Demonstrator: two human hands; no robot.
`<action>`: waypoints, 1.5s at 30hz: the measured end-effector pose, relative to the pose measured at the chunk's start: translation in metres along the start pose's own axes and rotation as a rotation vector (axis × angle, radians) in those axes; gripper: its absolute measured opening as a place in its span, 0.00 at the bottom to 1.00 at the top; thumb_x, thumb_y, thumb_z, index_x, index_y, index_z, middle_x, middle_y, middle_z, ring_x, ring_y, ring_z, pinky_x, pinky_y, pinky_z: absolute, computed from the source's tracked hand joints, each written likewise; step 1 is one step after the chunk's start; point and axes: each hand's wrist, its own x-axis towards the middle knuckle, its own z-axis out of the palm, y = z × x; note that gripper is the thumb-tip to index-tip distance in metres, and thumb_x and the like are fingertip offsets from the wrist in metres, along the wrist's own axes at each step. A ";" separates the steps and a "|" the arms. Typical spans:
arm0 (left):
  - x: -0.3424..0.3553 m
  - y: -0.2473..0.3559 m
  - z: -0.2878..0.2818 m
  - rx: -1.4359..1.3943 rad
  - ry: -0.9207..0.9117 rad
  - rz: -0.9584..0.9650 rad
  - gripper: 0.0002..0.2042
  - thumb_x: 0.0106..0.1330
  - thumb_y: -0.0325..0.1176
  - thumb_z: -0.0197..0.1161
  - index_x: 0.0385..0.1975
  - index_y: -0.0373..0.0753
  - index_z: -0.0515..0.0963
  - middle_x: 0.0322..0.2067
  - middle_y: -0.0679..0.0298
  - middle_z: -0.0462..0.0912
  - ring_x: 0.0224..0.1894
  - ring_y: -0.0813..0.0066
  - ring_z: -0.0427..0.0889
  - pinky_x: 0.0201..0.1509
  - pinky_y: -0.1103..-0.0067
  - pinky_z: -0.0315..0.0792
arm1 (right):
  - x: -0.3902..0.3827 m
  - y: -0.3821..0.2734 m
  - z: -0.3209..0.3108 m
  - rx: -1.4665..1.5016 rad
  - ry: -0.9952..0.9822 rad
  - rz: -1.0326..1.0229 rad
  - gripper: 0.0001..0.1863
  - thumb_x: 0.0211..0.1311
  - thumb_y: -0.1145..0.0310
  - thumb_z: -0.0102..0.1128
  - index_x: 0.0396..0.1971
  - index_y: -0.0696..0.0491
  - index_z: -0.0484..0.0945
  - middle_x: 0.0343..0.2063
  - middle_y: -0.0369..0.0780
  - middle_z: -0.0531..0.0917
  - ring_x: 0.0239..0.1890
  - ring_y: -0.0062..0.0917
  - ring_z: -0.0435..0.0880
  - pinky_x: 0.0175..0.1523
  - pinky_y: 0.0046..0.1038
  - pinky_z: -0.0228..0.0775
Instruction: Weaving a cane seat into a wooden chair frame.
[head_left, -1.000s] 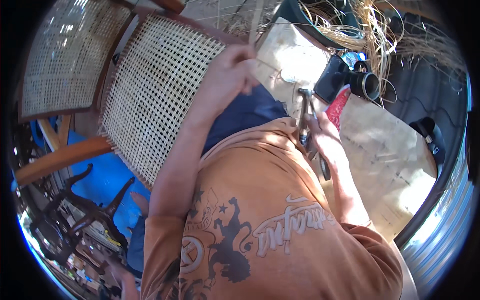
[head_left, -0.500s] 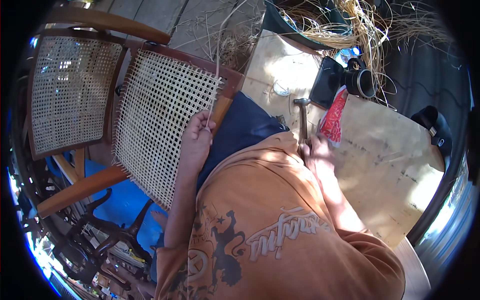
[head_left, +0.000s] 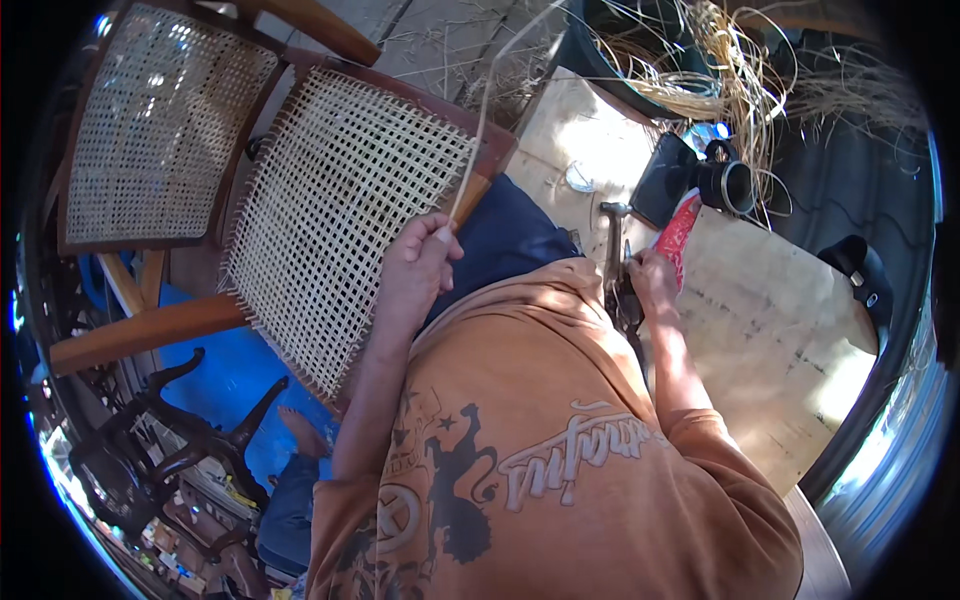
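My left hand [head_left: 418, 262] is closed on a long pale cane strip [head_left: 478, 130], which runs upward past the edge of a woven cane chair seat [head_left: 335, 200]. My right hand [head_left: 655, 280] grips a slim metal tool [head_left: 628, 250], partly hidden by my fingers, beside a hammer [head_left: 615, 220] and a red patterned packet [head_left: 680, 225] on a pale board [head_left: 760, 330]. My dark shorts [head_left: 515, 230] lie between the seat and the board.
A cane backrest [head_left: 165, 120] stands at upper left above a blue plastic surface [head_left: 210, 370] and dark carved wood [head_left: 135, 450]. A phone [head_left: 660, 175], black cylinder [head_left: 725, 185], loose cane [head_left: 740, 50], dark bucket [head_left: 595, 60] and black strap [head_left: 865, 290] are at upper right.
My left hand has dropped from its position a second ago and now holds the strip upright. My right hand has shifted slightly on the tool beside the hammer. The view has shifted.
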 end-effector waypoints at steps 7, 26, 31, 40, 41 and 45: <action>0.013 0.012 0.013 0.206 0.012 0.434 0.14 0.75 0.37 0.48 0.44 0.32 0.75 0.33 0.64 0.77 0.37 0.77 0.75 0.45 0.78 0.70 | 0.001 0.014 0.008 0.270 0.024 -0.270 0.12 0.59 0.67 0.56 0.39 0.60 0.75 0.26 0.50 0.81 0.31 0.39 0.82 0.36 0.36 0.71; -0.015 0.019 -0.057 0.209 -0.031 0.238 0.18 0.62 0.44 0.66 0.39 0.34 0.80 0.27 0.65 0.80 0.32 0.76 0.77 0.43 0.75 0.74 | -0.048 -0.338 -0.100 0.149 -0.813 -0.783 0.20 0.65 0.64 0.59 0.53 0.59 0.74 0.39 0.42 0.83 0.42 0.24 0.81 0.49 0.25 0.73; -0.003 0.011 -0.083 0.062 0.050 0.166 0.17 0.62 0.44 0.68 0.39 0.34 0.80 0.26 0.68 0.78 0.29 0.82 0.74 0.36 0.79 0.72 | -0.041 -0.347 -0.061 -0.050 -0.784 -0.978 0.16 0.63 0.69 0.58 0.50 0.55 0.77 0.39 0.52 0.83 0.42 0.42 0.84 0.46 0.36 0.75; 0.055 0.039 -0.138 0.185 0.232 0.051 0.17 0.66 0.46 0.62 0.39 0.35 0.75 0.21 0.69 0.73 0.24 0.80 0.71 0.29 0.76 0.68 | 0.008 -0.372 -0.033 -0.028 -0.510 -0.943 0.07 0.66 0.71 0.50 0.41 0.54 0.75 0.26 0.53 0.81 0.31 0.49 0.83 0.36 0.43 0.73; 0.066 0.044 -0.149 0.262 0.284 0.068 0.15 0.66 0.45 0.62 0.40 0.37 0.75 0.22 0.70 0.72 0.25 0.82 0.70 0.30 0.78 0.67 | 0.015 -0.376 -0.032 -0.039 -0.478 -0.899 0.07 0.66 0.71 0.50 0.41 0.53 0.75 0.25 0.54 0.81 0.30 0.49 0.82 0.36 0.43 0.73; 0.127 0.069 -0.189 0.637 0.376 0.229 0.13 0.65 0.41 0.60 0.34 0.35 0.74 0.24 0.56 0.78 0.26 0.63 0.78 0.34 0.68 0.71 | 0.033 -0.390 -0.015 0.023 -0.362 -0.806 0.08 0.67 0.68 0.49 0.41 0.52 0.75 0.24 0.53 0.81 0.28 0.49 0.82 0.33 0.44 0.73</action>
